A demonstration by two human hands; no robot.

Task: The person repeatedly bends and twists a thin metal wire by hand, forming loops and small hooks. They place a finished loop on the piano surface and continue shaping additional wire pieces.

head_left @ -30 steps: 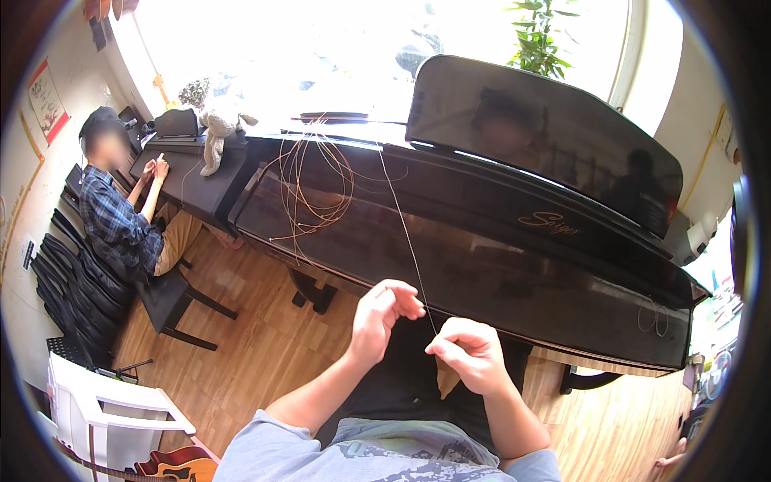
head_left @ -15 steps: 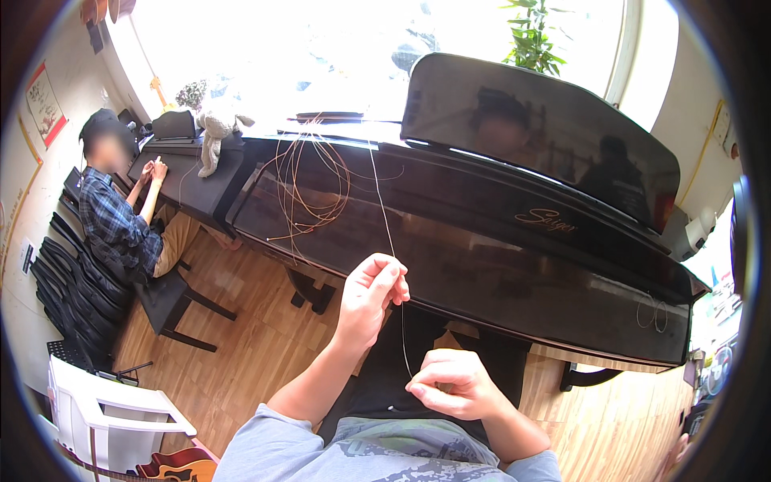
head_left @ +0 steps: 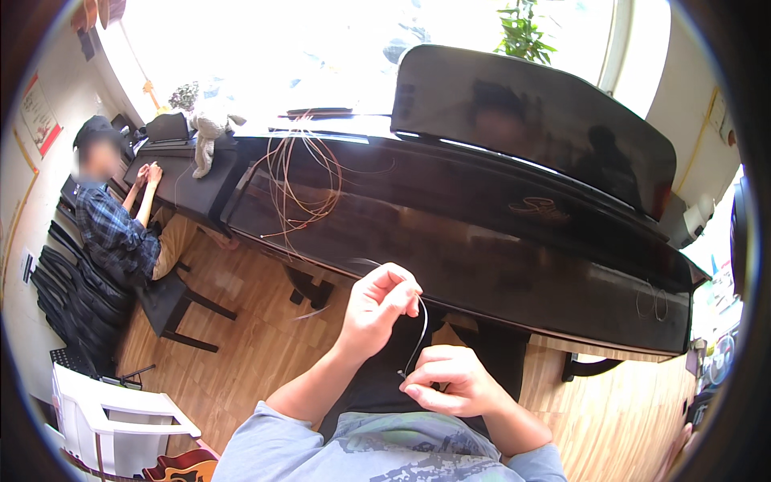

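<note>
My left hand [head_left: 381, 312] is closed in a pinch on a thin, silvery guitar string [head_left: 424, 321]. Between my hands the string bows out to the right. Lower down, my right hand [head_left: 454, 381] pinches its end, where a tiny knob or loop shows at the fingertips. Past my left hand, the free length shows only as faint, blurred streaks to the left. Several copper-coloured strings [head_left: 338, 181] hang in a loose coil over the front of the black piano [head_left: 450, 241], beyond my hands.
A person [head_left: 112, 217] in a plaid shirt sits at the left by a dark keyboard cabinet, hands together. Stacked black chairs [head_left: 76, 281], a stool [head_left: 173, 301], a white chair [head_left: 120, 418] and a guitar [head_left: 189, 467] stand left. Another pale coil [head_left: 660, 302] hangs at the piano's right.
The string's free length has swung from upright above my left hand to the left. Between my hands it has gone from nearly straight to bowed. Both hands stay closed on it.
</note>
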